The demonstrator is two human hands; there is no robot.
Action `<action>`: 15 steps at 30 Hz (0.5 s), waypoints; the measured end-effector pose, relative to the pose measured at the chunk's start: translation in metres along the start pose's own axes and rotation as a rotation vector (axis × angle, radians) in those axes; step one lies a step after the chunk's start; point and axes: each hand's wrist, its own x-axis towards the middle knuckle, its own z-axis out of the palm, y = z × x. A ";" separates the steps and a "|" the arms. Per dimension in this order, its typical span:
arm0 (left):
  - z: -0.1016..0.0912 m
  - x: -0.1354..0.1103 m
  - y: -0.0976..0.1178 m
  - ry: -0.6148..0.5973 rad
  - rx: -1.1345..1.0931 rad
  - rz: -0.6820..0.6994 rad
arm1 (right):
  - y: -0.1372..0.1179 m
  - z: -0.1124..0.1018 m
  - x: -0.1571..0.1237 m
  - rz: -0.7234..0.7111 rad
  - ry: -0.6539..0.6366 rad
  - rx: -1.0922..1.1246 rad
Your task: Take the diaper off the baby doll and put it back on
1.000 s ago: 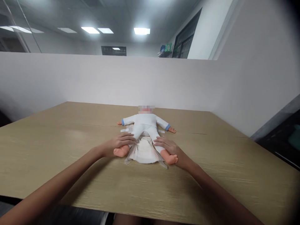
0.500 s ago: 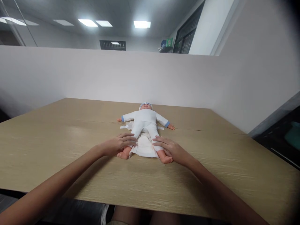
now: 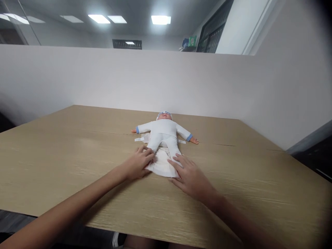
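Note:
A baby doll (image 3: 164, 133) in a white suit with blue cuffs lies on its back on the wooden table (image 3: 77, 152), head toward the far wall. A white diaper (image 3: 161, 166) is spread under its hips and legs. My left hand (image 3: 139, 164) covers the doll's left-side leg and foot, fingers curled over it at the diaper's edge. My right hand (image 3: 190, 176) lies flat over the other leg and foot, fingers stretched toward the diaper. Both feet are hidden under my hands.
A white partition wall (image 3: 103, 79) runs along the table's far edge and a grey wall closes the right side. A dark object (image 3: 319, 159) sits past the table's right edge. The table's near edge is close to my body.
Both hands have slid over the doll's feet, which showed before and are now covered. The doll and diaper sit a little farther from me, and my view has shifted slightly left.

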 end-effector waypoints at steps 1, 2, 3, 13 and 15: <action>0.002 0.002 -0.003 0.012 -0.006 -0.003 | -0.002 0.004 0.000 0.014 0.015 -0.028; 0.001 0.005 -0.006 0.025 -0.028 -0.015 | -0.001 0.006 0.002 0.033 0.021 -0.040; 0.000 0.009 -0.009 0.037 -0.061 -0.036 | 0.001 0.006 0.005 0.059 0.018 -0.035; -0.023 0.106 -0.062 0.316 -0.508 -0.307 | 0.087 -0.017 0.122 0.400 0.237 0.448; -0.018 0.127 -0.076 0.286 -0.758 -0.378 | 0.109 -0.006 0.145 0.478 0.200 0.521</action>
